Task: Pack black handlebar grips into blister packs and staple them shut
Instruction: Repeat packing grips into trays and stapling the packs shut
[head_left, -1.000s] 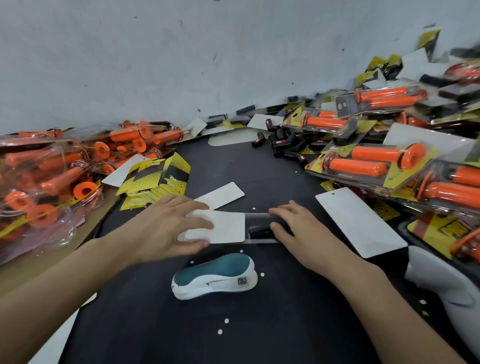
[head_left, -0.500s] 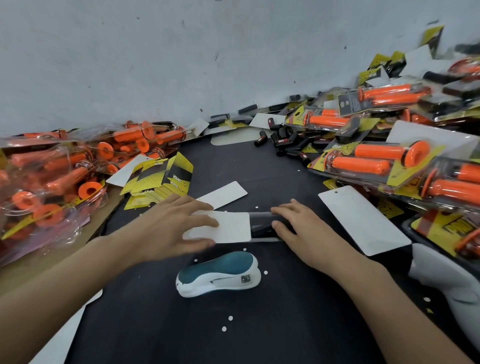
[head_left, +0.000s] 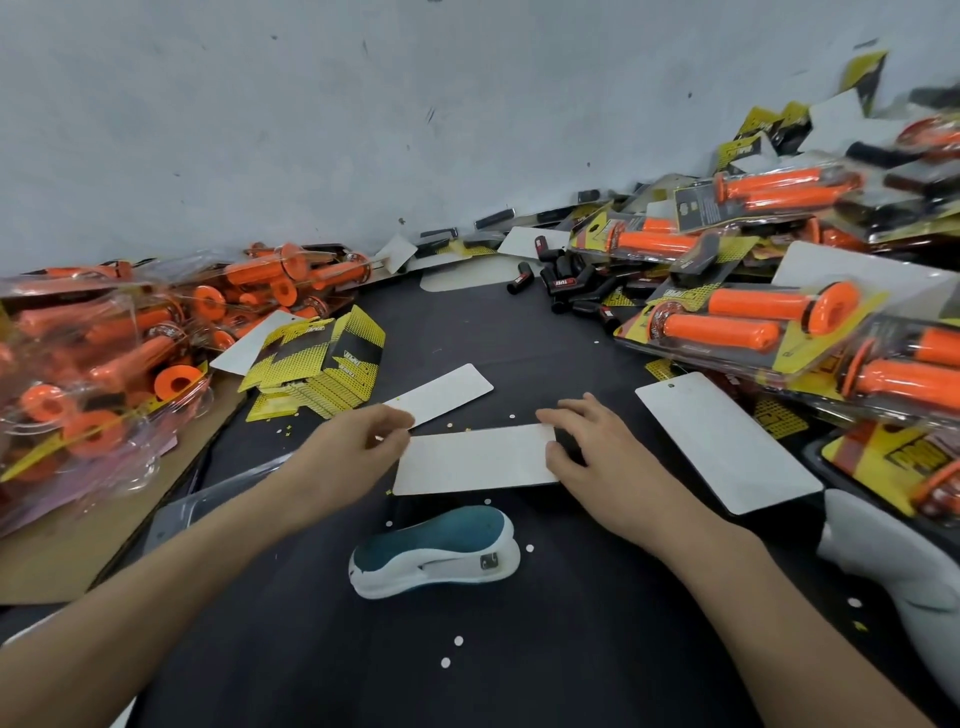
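The blister pack itself is hidden, I judge beneath the white card (head_left: 475, 460) lying flat at mid-table, its long axis running left to right between the hands; the left hand (head_left: 358, 449) has curled fingers at the card's left short edge, seemingly pinching the corner; the right hand (head_left: 597, 457) rests spread and relaxed at the right end, thumb against the edge, gripping nothing. The stapler (head_left: 434, 553) lies just on the near side of the card, roughly parallel, somewhat nearer the left hand; loose black grips (head_left: 566, 283) lie well beyond.
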